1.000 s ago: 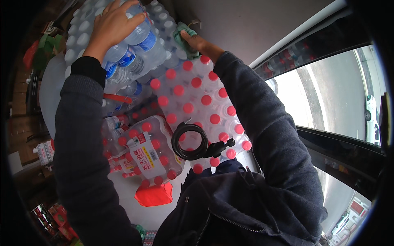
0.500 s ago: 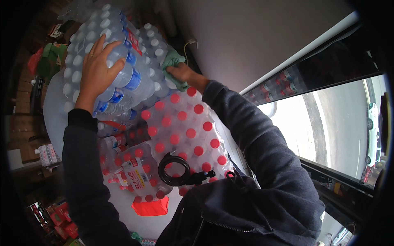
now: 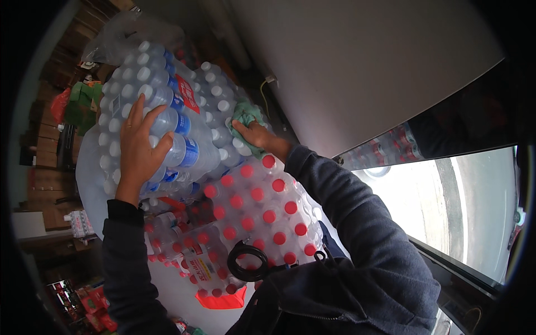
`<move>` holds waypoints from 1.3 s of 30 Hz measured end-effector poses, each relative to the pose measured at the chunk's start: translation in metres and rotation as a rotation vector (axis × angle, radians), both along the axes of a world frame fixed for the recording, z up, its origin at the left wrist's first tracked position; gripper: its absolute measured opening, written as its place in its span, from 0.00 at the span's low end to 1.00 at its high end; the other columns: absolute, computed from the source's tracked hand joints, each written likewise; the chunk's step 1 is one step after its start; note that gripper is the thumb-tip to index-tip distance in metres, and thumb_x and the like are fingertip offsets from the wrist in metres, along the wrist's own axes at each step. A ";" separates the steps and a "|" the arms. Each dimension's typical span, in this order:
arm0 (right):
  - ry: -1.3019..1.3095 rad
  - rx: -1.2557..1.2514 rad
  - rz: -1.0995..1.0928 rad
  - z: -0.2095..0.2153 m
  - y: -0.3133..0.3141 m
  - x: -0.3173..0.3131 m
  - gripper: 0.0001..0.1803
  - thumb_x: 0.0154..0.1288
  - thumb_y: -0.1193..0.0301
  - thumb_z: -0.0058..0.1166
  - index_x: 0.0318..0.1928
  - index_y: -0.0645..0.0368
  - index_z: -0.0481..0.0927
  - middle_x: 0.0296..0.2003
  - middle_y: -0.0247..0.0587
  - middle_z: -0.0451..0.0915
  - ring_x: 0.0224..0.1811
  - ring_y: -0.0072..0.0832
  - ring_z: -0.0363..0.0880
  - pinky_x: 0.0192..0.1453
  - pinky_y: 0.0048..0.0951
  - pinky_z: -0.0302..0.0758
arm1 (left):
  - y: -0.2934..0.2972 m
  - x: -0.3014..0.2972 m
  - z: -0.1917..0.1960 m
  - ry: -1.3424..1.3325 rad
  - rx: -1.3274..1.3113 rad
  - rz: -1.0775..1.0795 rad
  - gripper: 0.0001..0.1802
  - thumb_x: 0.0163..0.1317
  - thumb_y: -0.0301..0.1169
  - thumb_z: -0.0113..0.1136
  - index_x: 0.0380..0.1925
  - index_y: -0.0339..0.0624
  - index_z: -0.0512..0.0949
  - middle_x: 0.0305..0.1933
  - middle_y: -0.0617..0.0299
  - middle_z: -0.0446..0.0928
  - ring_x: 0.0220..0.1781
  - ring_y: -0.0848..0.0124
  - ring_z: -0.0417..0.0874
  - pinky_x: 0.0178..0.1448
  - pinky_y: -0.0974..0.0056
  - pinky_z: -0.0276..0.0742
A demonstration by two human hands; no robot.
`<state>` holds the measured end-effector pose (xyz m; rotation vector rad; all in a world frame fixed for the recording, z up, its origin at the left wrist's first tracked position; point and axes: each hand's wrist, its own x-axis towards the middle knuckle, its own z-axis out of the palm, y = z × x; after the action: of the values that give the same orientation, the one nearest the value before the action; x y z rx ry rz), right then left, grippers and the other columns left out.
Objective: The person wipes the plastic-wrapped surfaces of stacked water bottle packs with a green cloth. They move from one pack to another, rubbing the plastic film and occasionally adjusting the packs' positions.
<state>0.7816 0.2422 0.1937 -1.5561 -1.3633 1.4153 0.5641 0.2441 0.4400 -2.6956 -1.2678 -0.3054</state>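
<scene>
My left hand (image 3: pixel 143 148) lies with its fingers spread on a shrink-wrapped pack of water bottles (image 3: pixel 187 111) with white caps and blue labels. The pack leans on its side, its caps facing left. In my right hand (image 3: pixel 258 137) is a bunched green cloth (image 3: pixel 245 114), pressed against white-capped bottles (image 3: pixel 215 89) at the right of the stack. Part of the cloth is hidden by my fingers. Below my right forearm stands a wrapped pack of red-capped bottles (image 3: pixel 257 209).
A black coiled cable (image 3: pixel 247 261) lies over the red-capped packs near my body. A smaller red-capped pack (image 3: pixel 206 254) and a red piece (image 3: pixel 222 298) are beside it. A grey panel (image 3: pixel 357 67) and a window (image 3: pixel 424 190) bound the right; boxes (image 3: pixel 47 151) line the left.
The whole scene sits lower and slightly further right in the picture. My left hand stays on the bottle pack, and my right hand keeps the green cloth against the bottles.
</scene>
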 end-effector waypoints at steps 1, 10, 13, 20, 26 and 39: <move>-0.012 0.011 -0.009 -0.002 -0.001 -0.002 0.52 0.61 0.31 0.29 0.59 0.72 0.68 0.63 0.75 0.56 0.72 0.55 0.44 0.73 0.38 0.48 | -0.001 0.000 0.001 0.008 -0.014 0.014 0.28 0.52 0.35 0.60 0.56 0.46 0.72 0.70 0.43 0.55 0.71 0.49 0.56 0.70 0.48 0.50; 0.149 -0.032 -0.009 -0.024 0.003 0.005 0.48 0.63 0.34 0.31 0.57 0.71 0.71 0.61 0.69 0.62 0.73 0.51 0.43 0.73 0.38 0.49 | -0.002 0.004 0.004 0.018 -0.043 0.016 0.28 0.51 0.34 0.59 0.56 0.46 0.71 0.70 0.42 0.54 0.72 0.47 0.55 0.70 0.47 0.49; 0.224 0.019 -0.045 -0.034 -0.001 0.007 0.48 0.62 0.34 0.32 0.60 0.69 0.68 0.63 0.67 0.61 0.72 0.49 0.48 0.72 0.36 0.50 | -0.001 0.005 0.005 0.021 -0.049 0.017 0.29 0.51 0.33 0.59 0.57 0.46 0.71 0.71 0.42 0.54 0.72 0.46 0.54 0.70 0.47 0.49; 0.302 -0.051 -0.131 -0.048 -0.002 0.008 0.48 0.62 0.35 0.39 0.64 0.69 0.61 0.60 0.58 0.67 0.64 0.44 0.64 0.66 0.34 0.60 | -0.004 0.007 0.005 0.005 -0.073 0.040 0.29 0.50 0.33 0.59 0.56 0.45 0.72 0.71 0.43 0.52 0.72 0.45 0.53 0.71 0.47 0.48; 0.399 -0.095 -0.084 -0.063 0.000 0.013 0.52 0.61 0.35 0.40 0.67 0.70 0.54 0.65 0.61 0.58 0.69 0.45 0.57 0.70 0.34 0.55 | -0.004 0.008 0.008 0.027 -0.098 0.011 0.26 0.51 0.33 0.59 0.53 0.42 0.74 0.72 0.44 0.52 0.72 0.46 0.52 0.71 0.47 0.47; 0.362 -0.202 -0.119 -0.102 0.010 0.018 0.57 0.59 0.30 0.35 0.65 0.76 0.55 0.66 0.64 0.56 0.71 0.47 0.53 0.72 0.34 0.51 | -0.004 0.011 0.011 0.028 -0.124 0.011 0.26 0.50 0.34 0.58 0.52 0.40 0.74 0.72 0.44 0.53 0.73 0.46 0.51 0.71 0.47 0.46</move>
<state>0.7997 0.2524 0.0912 -1.3896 -0.9237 1.7017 0.5754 0.2401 0.4508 -2.7834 -1.3358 -0.1925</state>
